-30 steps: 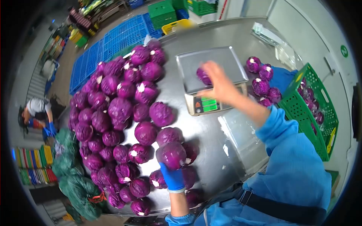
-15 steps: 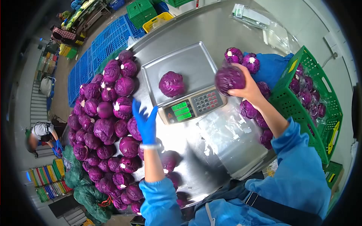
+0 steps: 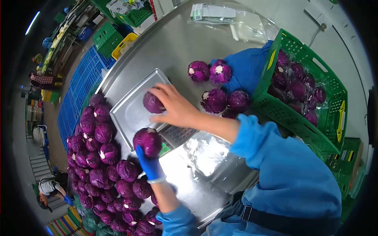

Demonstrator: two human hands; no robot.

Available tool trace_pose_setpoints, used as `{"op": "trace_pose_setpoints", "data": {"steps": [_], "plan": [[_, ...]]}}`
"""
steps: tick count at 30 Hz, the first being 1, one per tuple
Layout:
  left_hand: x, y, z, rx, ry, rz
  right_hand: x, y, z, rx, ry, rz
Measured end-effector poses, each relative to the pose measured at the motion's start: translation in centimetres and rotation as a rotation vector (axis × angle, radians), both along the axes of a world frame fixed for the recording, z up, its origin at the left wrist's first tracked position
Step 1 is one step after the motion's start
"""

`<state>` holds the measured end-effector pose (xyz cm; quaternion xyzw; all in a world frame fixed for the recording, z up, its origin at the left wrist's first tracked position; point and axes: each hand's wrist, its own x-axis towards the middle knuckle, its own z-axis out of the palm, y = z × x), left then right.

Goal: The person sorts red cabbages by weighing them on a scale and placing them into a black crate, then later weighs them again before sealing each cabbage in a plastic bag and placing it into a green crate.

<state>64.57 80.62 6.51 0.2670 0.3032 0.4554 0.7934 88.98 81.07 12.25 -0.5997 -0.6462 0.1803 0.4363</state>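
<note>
My left hand, in a blue glove, grips a red cabbage with a pale cut stem above the near left corner of the scale. My bare right hand reaches over the weighing plate, its fingers and thumb around another red cabbage. Part of the keypad shows below my right hand, while the display is mostly hidden behind the left hand's cabbage. Left of the scale lies a large pile of red cabbages.
Several loose cabbages sit right of the scale beside a blue cloth. A green crate holds wrapped cabbages. Plastic packaging lies at the table's far edge. Blue pallets and another person are at the left.
My right hand has moved left from beside the scale to the cabbage over its plate. My left hand, empty with fingers spread before, now holds a cabbage. The view has turned right.
</note>
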Motion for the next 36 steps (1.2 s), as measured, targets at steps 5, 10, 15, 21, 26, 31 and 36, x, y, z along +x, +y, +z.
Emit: {"op": "trace_pose_setpoints", "data": {"steps": [5, 10, 15, 21, 26, 31, 36], "plan": [[9.4, -5.4, 0.3, 0.076, 0.2, -0.132, 4.0, -8.6, 1.3, -0.328, 0.794, 0.139], [7.7, -9.1, 4.0, 0.498, 0.598, -0.36, 14.5, -10.3, -1.4, -0.092, 0.179, -0.511], [2.8, -15.4, 0.0, 0.243, 0.72, -0.188, 17.6, -9.2, -6.3, -0.383, -0.425, -0.806], [-4.3, -21.7, -1.8, -0.043, 0.732, 0.031, 18.7, -8.6, -8.0, -0.522, -0.582, -0.772], [-5.6, -23.7, -2.4, -0.136, 0.733, 0.12, 13.2, -3.7, -4.5, -0.045, -0.19, -0.3], [-4.5, -24.4, -1.4, -0.023, 0.667, 0.038, 6.0, 1.7, -2.2, -0.016, -0.229, -0.197], [-6.3, -27.5, -1.3, -0.065, 0.722, 0.06, 2.0, 4.8, -4.3, -0.148, -0.38, -0.015]]}}
